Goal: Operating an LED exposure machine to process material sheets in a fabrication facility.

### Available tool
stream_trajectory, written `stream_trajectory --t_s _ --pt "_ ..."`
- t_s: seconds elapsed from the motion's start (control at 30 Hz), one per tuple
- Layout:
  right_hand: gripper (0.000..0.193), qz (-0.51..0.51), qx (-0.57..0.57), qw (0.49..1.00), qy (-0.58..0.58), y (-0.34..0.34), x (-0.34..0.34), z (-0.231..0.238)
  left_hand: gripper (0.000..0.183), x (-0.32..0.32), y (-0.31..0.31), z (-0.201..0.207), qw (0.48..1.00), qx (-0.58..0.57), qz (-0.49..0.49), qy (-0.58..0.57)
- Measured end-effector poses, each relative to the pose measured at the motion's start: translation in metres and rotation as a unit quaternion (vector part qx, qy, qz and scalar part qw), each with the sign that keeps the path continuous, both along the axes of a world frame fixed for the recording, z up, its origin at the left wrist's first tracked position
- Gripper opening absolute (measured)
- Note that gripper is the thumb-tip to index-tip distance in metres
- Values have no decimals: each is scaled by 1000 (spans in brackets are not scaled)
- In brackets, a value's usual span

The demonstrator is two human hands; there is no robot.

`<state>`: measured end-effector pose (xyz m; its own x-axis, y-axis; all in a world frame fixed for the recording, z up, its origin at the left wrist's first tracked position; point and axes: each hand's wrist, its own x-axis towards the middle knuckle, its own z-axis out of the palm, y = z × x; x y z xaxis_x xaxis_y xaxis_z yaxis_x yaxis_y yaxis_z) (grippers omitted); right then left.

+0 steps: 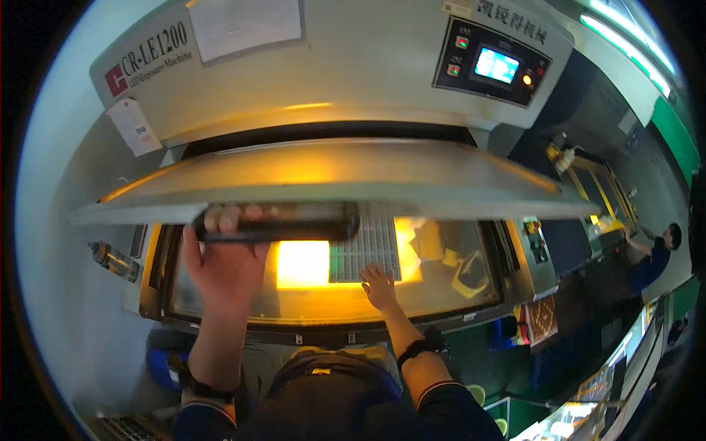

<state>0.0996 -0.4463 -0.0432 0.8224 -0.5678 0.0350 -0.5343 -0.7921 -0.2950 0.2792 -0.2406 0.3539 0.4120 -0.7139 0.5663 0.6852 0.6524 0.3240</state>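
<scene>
My left hand (220,257) grips the black handle bar (294,220) on the front edge of a large grey hinged lid (353,180), holding the lid raised over the machine. Beneath the lid lies a glass bed (441,283) lit yellow from below. My right hand (379,287) rests flat with spread fingers on the bed, at the near edge of a pale perforated panel (368,246) lying on the glass.
The grey machine housing (353,66) rises behind, with a control panel and small screen (494,65) at upper right. A spray bottle (112,259) stands at the left. Another person (658,257) works at a bench far right. Paper pieces (471,272) lie on the glass.
</scene>
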Motion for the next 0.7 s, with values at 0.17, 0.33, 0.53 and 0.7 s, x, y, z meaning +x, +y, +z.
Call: stream_trajectory --t_s 0.17,0.33,0.53,0.7 --pt "42 -63 -8 997 -53 -24 12 -68 50 -32 1 -37 990 54 122 40" --pt "38 79 80 982 -151 -3 -22 -54 59 -86 53 -115 975 119 83 167" --pt "35 273 344 894 -84 67 -187 17 65 -138 104 -268 800 363 130 460" --pt "31 28 392 914 101 37 -280 83 67 -145 97 -362 683 430 187 560"
